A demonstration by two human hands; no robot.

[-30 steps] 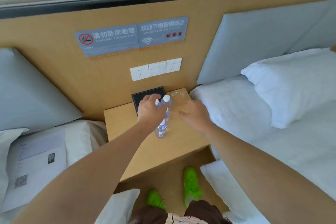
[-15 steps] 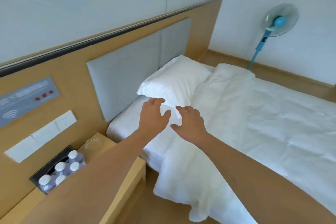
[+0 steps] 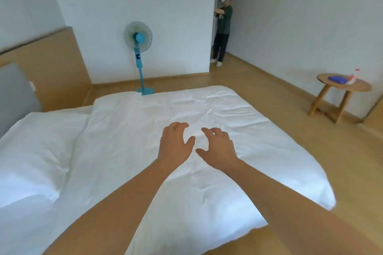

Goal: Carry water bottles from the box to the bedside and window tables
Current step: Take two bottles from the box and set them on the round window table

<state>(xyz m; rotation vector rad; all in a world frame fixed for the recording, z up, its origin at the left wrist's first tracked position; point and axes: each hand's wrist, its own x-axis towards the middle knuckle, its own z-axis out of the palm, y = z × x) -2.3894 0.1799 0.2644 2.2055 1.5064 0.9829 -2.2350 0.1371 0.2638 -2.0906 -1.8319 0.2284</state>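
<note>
Both hands hang over the bed holding nothing — left hand and right hand with fingers loosely spread. No bottles or box in view; the round table lies at two o'clock, nearer the right hand

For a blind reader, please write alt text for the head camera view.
Two empty hands, left hand and right hand, reach out over a white bed. Behind stand a blue fan, a round wooden table and another person.
</note>
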